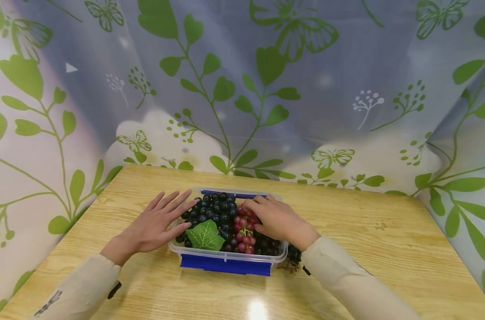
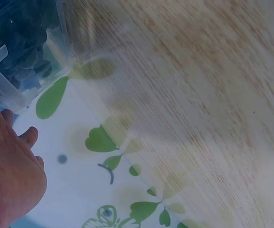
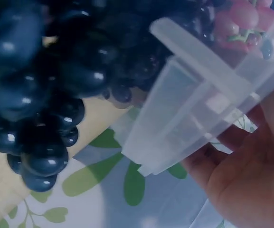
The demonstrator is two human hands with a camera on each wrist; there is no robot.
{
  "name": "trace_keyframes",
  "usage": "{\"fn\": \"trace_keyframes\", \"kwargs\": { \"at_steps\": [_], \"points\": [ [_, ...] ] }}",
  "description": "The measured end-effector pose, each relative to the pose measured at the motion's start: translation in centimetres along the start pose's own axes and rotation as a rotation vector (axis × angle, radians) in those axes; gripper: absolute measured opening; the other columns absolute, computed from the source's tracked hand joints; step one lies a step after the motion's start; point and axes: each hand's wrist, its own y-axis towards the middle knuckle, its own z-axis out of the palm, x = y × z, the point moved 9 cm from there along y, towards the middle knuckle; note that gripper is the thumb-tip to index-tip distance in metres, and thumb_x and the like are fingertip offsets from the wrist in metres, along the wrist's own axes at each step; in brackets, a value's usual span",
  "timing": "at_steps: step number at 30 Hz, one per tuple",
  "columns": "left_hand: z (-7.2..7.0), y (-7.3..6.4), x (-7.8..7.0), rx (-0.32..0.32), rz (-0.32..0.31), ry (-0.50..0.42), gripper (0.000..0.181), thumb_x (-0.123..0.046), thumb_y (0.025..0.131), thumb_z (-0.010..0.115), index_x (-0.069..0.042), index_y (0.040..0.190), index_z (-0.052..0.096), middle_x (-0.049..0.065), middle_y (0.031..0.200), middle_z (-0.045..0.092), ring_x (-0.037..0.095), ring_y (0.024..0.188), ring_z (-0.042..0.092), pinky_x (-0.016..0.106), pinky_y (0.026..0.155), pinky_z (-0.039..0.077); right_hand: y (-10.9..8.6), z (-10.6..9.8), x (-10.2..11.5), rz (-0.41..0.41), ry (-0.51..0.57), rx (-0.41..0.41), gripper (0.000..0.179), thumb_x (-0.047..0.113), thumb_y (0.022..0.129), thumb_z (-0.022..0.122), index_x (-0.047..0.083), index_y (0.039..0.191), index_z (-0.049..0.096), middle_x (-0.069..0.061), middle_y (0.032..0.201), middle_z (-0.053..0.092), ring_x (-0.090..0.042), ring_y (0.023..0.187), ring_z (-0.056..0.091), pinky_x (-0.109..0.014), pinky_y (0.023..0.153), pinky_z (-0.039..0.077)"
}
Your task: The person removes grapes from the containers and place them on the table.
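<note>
A clear plastic storage box (image 1: pixel 174 250) with blue latches holds black grapes (image 1: pixel 212 208), a green leaf (image 1: pixel 205 235) and a bunch of red grapes (image 1: pixel 244 235). My left hand (image 1: pixel 156 224) lies with straight fingers over the box's left rim, fingertips at the black grapes and the leaf. My right hand (image 1: pixel 276 218) reaches in from the right, its fingers and thumb bent about the upper red grapes. Part of that bunch is hidden under it. In the right wrist view the box's clear wall (image 3: pixel 174 118) partly covers the fingers.
Outside the box, by my right wrist, more black grapes (image 1: pixel 293 254) lie on the wooden table (image 1: pixel 366 240), their stems showing toward the front. A cloth printed with leaves and butterflies (image 1: pixel 326 106) hangs behind the table and along its sides.
</note>
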Motion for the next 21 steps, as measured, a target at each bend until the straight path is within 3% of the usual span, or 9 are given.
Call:
{"fn": "trace_keyframes", "kwargs": {
  "at_steps": [6,14,21],
  "points": [
    [0.16,0.20,-0.06,-0.001,0.002,-0.015,0.058,-0.044,0.101,0.042,-0.022,0.153,0.028,0.005,0.158,0.017,0.034,0.141,0.021,0.056,0.111,0.009,0.20,0.32,-0.53,0.053,0.027,0.042,0.060,0.024,0.087,0.071,0.023,0.141,0.046,-0.009,0.125,0.054,-0.031,0.110,0.050,-0.048,0.089,0.044],
    [0.08,0.13,0.16,0.003,-0.005,-0.010,0.059,-0.045,0.101,0.042,-0.021,0.153,0.028,0.005,0.158,0.016,0.035,0.140,0.021,0.056,0.111,0.009,0.55,0.34,-0.03,-0.035,0.028,0.036,0.065,0.018,0.086,0.072,0.018,0.144,0.042,-0.007,0.132,0.055,-0.027,0.120,0.050,-0.048,0.109,0.027],
    [0.29,0.00,0.22,0.013,-0.015,-0.019,0.059,-0.045,0.101,0.042,-0.021,0.153,0.028,0.004,0.159,0.015,0.034,0.141,0.020,0.056,0.111,0.008,0.55,-0.06,0.14,-0.057,-0.052,-0.031,0.055,0.023,0.082,0.073,0.022,0.134,0.055,-0.004,0.119,0.058,-0.026,0.111,0.053,-0.044,0.100,0.039]
  ]
}}
